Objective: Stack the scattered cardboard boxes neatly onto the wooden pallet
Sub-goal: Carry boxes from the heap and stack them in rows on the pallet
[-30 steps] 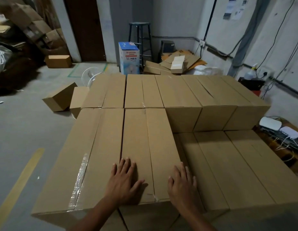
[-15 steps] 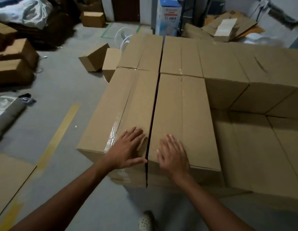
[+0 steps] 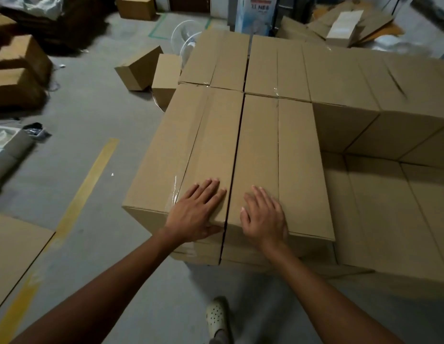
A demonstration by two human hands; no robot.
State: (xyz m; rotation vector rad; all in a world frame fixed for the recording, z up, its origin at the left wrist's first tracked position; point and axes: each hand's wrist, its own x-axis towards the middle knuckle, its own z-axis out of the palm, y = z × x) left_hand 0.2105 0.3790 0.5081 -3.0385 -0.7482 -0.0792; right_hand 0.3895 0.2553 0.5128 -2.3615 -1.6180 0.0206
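Two flat hands on adjacent cardboard boxes: left hand (image 3: 197, 211) on 9-o'clock box (image 3: 191, 155), right hand (image 3: 264, 217) on 3-o'clock box (image 3: 278, 155), fingers straight.

Worker at a warehouse stack, seen from a head-worn camera: both forearms (image 3: 104, 289) were bare along their whole visible length, and the left hand (image 3: 198, 212) and right hand (image 3: 264, 219) were likewise uncovered, the fingernails trimmed short. One foot wore a pale, cream-coloured clog-style shoe (image 3: 217, 316), its rounded toe pierced by rows of small round vent holes. A strip of grey fabric (image 3: 219, 340) showed above the shoe at the frame's bottom edge; whether trouser leg or sock could not be told.
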